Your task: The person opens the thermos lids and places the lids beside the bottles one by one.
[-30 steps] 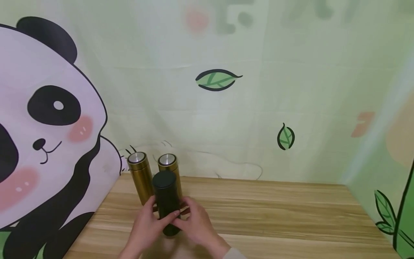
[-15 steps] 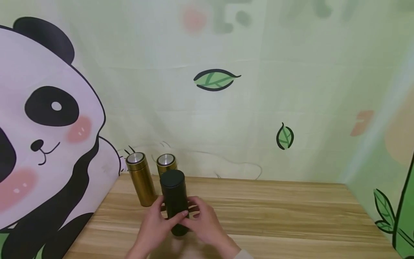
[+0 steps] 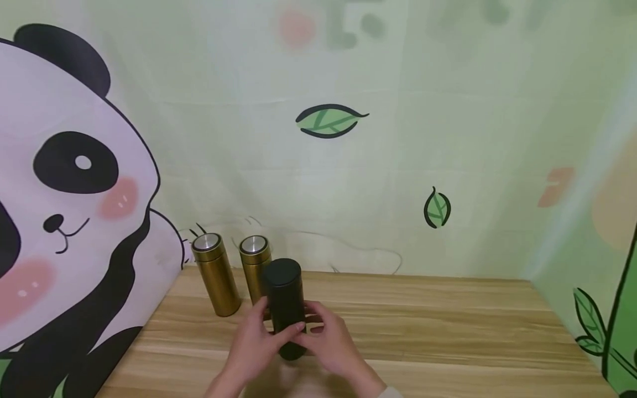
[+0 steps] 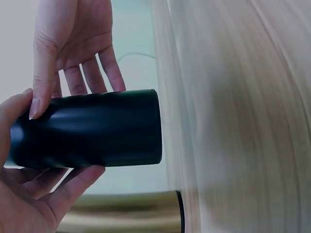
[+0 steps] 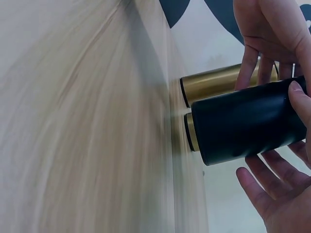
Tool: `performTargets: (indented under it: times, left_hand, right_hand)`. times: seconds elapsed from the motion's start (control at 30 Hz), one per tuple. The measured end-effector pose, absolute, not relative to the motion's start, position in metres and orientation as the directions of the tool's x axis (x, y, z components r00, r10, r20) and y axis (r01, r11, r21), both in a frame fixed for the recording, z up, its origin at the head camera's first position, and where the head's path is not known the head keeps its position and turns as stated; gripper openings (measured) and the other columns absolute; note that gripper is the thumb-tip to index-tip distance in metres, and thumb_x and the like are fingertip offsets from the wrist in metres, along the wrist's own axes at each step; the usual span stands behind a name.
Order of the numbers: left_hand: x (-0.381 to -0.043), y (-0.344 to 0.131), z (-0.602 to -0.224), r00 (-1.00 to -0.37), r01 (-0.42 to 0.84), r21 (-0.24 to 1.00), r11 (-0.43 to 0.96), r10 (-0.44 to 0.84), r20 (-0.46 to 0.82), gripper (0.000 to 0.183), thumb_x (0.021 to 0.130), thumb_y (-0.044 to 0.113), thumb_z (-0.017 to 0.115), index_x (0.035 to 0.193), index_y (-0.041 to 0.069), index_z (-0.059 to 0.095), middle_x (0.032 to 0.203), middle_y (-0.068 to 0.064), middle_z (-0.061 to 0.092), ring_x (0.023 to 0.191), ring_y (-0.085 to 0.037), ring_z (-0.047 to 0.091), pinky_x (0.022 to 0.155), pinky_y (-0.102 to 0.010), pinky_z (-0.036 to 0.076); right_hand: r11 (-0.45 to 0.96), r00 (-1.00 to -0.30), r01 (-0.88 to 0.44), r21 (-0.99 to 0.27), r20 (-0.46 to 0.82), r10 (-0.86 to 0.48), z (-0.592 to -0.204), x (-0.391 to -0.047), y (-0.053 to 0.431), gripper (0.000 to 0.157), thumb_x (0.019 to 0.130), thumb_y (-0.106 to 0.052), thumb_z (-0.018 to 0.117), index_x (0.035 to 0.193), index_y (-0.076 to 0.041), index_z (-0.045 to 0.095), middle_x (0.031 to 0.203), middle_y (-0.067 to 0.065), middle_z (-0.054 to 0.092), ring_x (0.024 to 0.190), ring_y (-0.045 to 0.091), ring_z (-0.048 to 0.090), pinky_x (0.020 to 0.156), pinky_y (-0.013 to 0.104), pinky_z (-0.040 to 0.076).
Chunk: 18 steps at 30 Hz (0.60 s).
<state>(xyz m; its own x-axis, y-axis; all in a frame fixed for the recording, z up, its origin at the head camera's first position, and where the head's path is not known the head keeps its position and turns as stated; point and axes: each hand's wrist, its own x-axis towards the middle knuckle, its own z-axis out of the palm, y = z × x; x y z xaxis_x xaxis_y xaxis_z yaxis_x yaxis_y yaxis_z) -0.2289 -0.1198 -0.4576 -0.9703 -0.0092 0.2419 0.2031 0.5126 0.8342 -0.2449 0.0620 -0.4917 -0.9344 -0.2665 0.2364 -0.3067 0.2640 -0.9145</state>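
A black thermos bottle [image 3: 286,309] stands upright between my two hands in the head view. My left hand [image 3: 259,340] holds its left side and my right hand [image 3: 332,338] its right side, with the thumbs meeting on the near face. Both wrist views show fingers spread along the black wall, and the base appears slightly off the tabletop. Behind it to the left are two gold thermos bottles with silver-topped lids: the left one [image 3: 219,282] in full view, the other gold bottle [image 3: 252,271] partly covered by the black one.
The wooden tabletop [image 3: 438,326] reaches back to a pale green printed cloth [image 3: 348,193]. A large panda [image 3: 84,221] is printed on the left side, and leaf drawings mark the back and right.
Both hands have carried the black thermos bottle to the right, away from the gold ones. More of the second gold bottle shows now. The gold bottles keep their places.
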Motion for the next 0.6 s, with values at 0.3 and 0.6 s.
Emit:
performTargets:
  times: [0.3, 0.6]
  left_hand:
    - [-0.232, -0.107, -0.461, -0.972, 0.208, 0.844, 0.494, 0.007, 0.235, 0.068, 0.075, 0.049, 0.091, 0.13, 0.021, 0.062, 0.119, -0.002, 0.072, 0.108, -0.022, 0.067, 0.092, -0.051, 0.056]
    - [-0.233, -0.095, -0.464, -0.97, 0.233, 0.86, 0.453, 0.044, 0.24, 0.069, 0.074, 0.052, 0.091, 0.13, 0.025, 0.062, 0.123, 0.0, 0.071, 0.11, -0.023, 0.066, 0.077, -0.033, 0.059]
  right_hand:
    - [0.234, -0.94, -0.289, -0.928, 0.229, -0.253, -0.495, -0.245, 0.076, 0.056, 0.089, -0.035, 0.082, 0.139, -0.021, 0.062, 0.128, 0.009, 0.07, 0.119, 0.026, 0.066, 0.095, 0.042, 0.058]
    - [0.17, -0.944, -0.254, -0.952, 0.206, -0.256, -0.494, -0.241, 0.09, 0.056, 0.089, -0.031, 0.083, 0.14, -0.022, 0.061, 0.131, 0.017, 0.067, 0.115, 0.031, 0.069, 0.089, 0.028, 0.059]
